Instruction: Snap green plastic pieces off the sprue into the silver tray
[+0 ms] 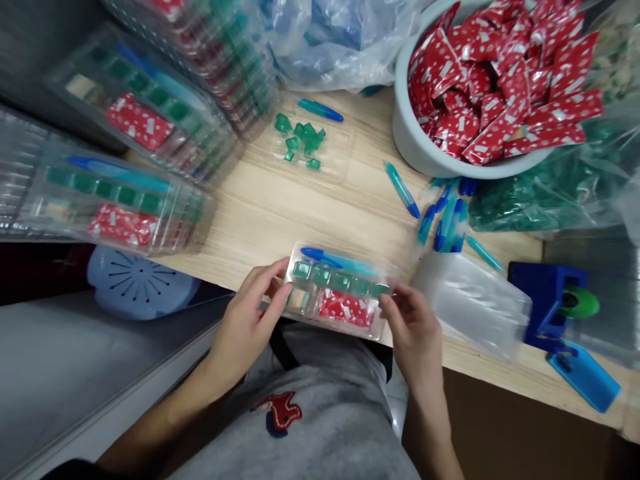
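filled blister tray (336, 293): left hand (247, 320) grips 9 o'clock end, right hand (413, 327) 3 o'clock end; slots full, unstacked; loose pens (447, 217) remain.

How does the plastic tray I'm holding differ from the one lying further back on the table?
The held tray is filled: a blue pen, a row of green pieces, a red packet. The far tray holds only a loose heap of green pieces, with a pen at its edge. Left hand and right hand grip the held tray; nothing touches the far one. Both are clear plastic.
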Action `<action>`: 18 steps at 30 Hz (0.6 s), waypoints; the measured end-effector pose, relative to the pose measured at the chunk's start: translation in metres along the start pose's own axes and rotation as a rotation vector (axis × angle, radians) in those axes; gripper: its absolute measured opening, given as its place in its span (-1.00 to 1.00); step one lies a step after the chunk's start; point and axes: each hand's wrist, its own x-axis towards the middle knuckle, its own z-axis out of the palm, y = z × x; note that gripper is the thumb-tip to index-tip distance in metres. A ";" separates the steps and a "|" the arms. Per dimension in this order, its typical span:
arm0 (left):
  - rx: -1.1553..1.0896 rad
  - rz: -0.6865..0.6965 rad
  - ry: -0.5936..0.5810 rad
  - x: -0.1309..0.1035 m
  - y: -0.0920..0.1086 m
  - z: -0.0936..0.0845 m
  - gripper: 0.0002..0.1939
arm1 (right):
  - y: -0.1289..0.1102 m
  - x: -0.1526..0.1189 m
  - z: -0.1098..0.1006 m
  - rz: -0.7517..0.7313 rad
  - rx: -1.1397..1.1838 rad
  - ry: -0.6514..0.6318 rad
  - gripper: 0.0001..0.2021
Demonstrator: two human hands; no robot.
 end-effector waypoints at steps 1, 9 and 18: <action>0.011 -0.002 -0.018 -0.004 -0.007 0.005 -0.68 | 0.008 -0.003 0.002 0.019 -0.027 0.007 -0.65; 0.017 -0.043 -0.049 -0.013 -0.034 0.029 -0.66 | 0.031 -0.002 0.011 0.023 -0.043 -0.069 -0.66; -0.161 -0.101 0.148 -0.008 -0.020 0.035 -0.66 | 0.025 0.005 -0.001 0.041 0.174 -0.217 -0.55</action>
